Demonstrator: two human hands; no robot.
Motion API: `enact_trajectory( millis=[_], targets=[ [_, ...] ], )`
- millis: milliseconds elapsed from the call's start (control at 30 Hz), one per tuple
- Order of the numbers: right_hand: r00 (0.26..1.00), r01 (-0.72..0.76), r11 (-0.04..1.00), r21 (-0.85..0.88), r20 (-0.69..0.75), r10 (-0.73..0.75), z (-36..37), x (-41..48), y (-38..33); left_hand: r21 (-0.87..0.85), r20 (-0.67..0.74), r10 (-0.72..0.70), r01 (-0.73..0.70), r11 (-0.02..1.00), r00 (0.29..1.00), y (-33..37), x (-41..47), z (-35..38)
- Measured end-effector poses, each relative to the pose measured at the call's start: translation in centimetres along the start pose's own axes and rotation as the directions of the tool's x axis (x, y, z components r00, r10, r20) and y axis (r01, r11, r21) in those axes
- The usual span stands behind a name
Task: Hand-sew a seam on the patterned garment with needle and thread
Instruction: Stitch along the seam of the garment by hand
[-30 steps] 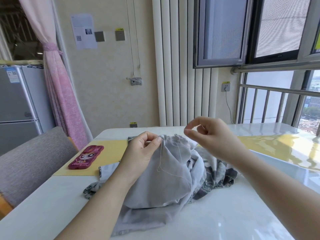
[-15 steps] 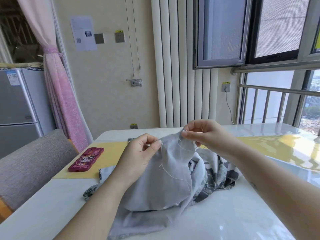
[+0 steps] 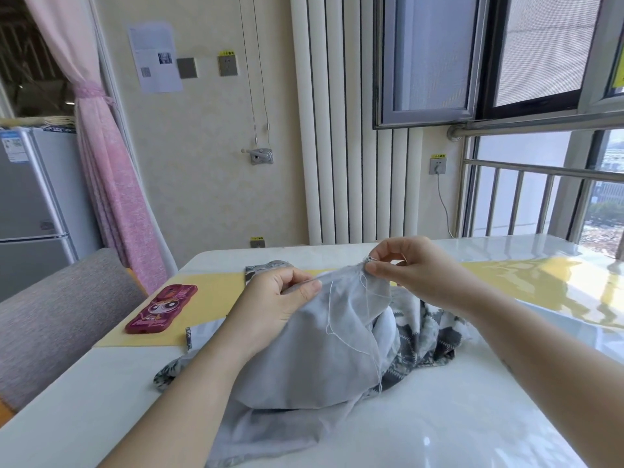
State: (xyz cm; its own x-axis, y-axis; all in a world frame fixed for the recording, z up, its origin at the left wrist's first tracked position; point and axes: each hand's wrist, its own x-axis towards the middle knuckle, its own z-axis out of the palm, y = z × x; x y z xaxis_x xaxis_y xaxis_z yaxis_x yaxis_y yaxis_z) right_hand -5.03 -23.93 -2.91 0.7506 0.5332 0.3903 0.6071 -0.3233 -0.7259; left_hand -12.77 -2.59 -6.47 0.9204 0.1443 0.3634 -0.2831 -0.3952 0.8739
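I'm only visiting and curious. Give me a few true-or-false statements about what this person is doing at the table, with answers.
1. The left hand and the right hand both pinch the grey garment, holding its edge above the table. True.
2. A pale thread hangs in a loop down the fabric between the hands. True.
3. The phone lies on top of the garment. False: it lies on the yellow mat, left of the garment and apart from it.
4. The pink curtain hangs at the right. False: it hangs at the left, next to the fridge.
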Motion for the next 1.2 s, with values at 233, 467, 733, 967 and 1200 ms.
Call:
enact_trajectory(
  millis=[233,467,733,967,1200],
  targets=[
    [1.000,-0.004,0.999,-0.043,-0.023,0.003,0.0,-0.4,-0.1,0.005,-0.063,-0.012,0.012,1.000,0.998,0.0,-0.1,0.3],
    [0.999,-0.015,0.999,-0.042,-0.034,0.014,-0.1,-0.8,-0.2,0.042,-0.130,0.022,-0.017,0.999,0.991,0.4,-0.3,0.7],
    [0.998,-0.010,0.998,-0.060,-0.056,0.007,-0.2,-1.0,-0.5,0.069,-0.135,0.076,-0.067,0.995,0.988,0.8,-0.5,0.9],
    [0.996,-0.053,0.997,-0.048,-0.069,0.050,0.0,-1.1,-0.3,0.008,-0.103,0.031,-0.031,0.999,0.994,0.6,-0.4,1.2],
    [0.975,-0.118,0.984,-0.134,-0.205,0.089,-0.3,-1.7,-1.8,-0.048,-0.085,-0.016,0.012,0.999,0.996,0.4,-0.3,1.2]
  ],
)
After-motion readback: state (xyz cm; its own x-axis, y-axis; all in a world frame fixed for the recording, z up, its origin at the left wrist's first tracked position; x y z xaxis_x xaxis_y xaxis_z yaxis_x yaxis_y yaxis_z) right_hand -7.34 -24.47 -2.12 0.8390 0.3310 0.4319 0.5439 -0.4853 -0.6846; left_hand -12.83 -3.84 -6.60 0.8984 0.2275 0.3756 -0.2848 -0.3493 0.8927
